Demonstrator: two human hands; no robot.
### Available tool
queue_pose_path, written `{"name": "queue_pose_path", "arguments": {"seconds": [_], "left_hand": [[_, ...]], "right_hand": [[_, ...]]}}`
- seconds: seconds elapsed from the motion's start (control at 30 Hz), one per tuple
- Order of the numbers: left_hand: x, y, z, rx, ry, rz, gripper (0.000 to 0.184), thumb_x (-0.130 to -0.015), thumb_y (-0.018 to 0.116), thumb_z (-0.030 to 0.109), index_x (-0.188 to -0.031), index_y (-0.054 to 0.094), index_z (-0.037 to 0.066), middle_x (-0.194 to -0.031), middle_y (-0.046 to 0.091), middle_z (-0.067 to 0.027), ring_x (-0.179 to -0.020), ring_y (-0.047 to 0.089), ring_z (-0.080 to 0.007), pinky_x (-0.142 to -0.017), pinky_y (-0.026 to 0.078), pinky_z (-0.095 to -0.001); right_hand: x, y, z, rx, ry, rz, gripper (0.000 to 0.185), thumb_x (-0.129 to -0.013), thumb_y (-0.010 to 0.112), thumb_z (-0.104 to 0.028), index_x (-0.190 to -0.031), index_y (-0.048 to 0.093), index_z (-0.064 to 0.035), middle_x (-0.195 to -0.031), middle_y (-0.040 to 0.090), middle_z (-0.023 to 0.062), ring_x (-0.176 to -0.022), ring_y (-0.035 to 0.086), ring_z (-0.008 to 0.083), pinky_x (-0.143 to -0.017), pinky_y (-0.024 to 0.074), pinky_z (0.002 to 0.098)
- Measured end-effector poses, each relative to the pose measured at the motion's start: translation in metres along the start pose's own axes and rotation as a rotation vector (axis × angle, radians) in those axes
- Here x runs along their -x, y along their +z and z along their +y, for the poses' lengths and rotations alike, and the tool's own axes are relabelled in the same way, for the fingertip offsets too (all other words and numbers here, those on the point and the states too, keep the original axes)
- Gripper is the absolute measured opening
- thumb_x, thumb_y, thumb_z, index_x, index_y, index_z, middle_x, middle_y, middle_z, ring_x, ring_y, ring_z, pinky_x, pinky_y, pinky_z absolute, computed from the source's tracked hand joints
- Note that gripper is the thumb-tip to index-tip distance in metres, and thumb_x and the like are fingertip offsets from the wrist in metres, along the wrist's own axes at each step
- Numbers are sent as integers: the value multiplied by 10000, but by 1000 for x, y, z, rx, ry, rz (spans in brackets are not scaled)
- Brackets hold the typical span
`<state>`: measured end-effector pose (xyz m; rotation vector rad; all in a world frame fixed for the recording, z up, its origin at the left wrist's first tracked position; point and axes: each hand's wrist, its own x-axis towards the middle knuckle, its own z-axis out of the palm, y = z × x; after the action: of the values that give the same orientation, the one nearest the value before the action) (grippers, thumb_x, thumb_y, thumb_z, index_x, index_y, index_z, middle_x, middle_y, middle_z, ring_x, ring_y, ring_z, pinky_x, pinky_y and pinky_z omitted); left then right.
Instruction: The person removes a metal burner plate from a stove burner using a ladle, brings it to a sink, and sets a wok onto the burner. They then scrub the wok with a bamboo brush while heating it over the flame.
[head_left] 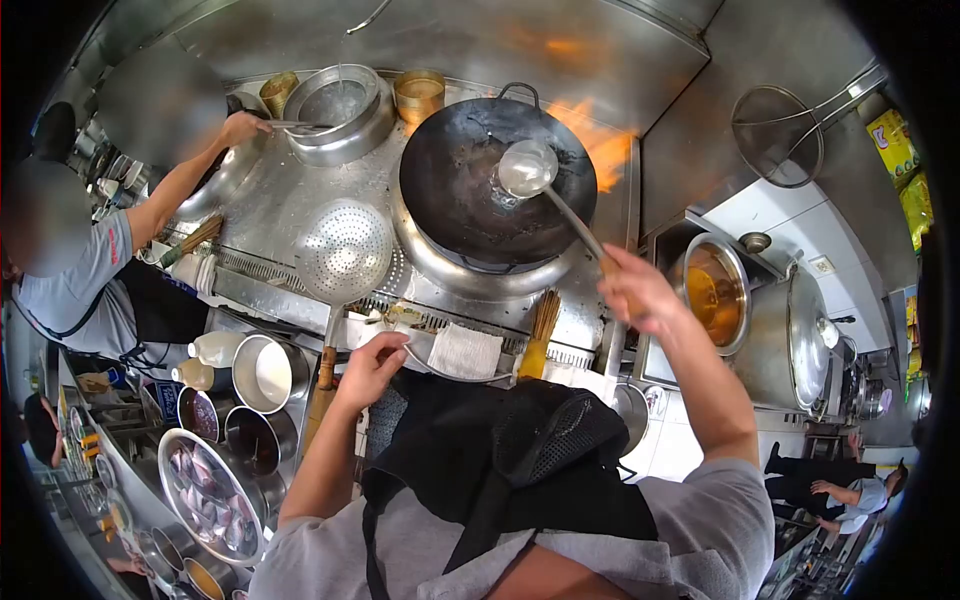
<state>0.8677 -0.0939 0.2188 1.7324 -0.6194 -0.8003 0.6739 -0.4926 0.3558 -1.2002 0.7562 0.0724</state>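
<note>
The right hand [640, 290] holds a ladle [528, 169] over a dark wok [492, 190] at the bench's back edge; flames [600, 145] rise behind it.

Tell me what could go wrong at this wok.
Flames rise by the wok; the right hand on the ladle could get burned if it strays closer. The cloth and brush in front of the wok might scorch if the fire spreads.

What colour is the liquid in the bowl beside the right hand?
The liquid is amber-orange, seen in the head view.
</note>
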Motion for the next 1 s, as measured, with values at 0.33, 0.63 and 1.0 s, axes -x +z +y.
{"name": "queue_pose_path", "arguments": {"seconds": [0.33, 0.63, 1.0], "left_hand": [[88, -109, -13, 71, -87, 458, 232, -949, 593, 50, -1166, 601, -32, -979, 641, -51, -891, 615, -120, -813, 494, -265], [109, -147, 25, -70, -25, 535, 188, -909, 626, 23, -1092, 642, -17, -910, 673, -64, -864, 656, -135, -801, 512, -283], [200, -155, 23, 78, -261, 685, 422, -751, 395, -160, -1095, 616, -55, -910, 677, -117, -895, 667, -185, -849, 511, -298]], "right_hand": [[25, -42, 178, 1241, -221, 532, 854, -774, 511, 48, -1543, 236, -200, -1370, 519, 213, -1147, 557, 434, -922, 483, 470], [-235, 200, -5, 113, -401, 11, 832, -888, 490, 68, -1552, 180, -326, -563, 349, -34, -373, 330, 82, -326, 255, 266], [-537, 431, -16, 677, -391, 304, 726, -815, 488, 8, -1509, 292, -79, -1088, 651, 176, -734, 642, 300, -495, 463, 431]]}}
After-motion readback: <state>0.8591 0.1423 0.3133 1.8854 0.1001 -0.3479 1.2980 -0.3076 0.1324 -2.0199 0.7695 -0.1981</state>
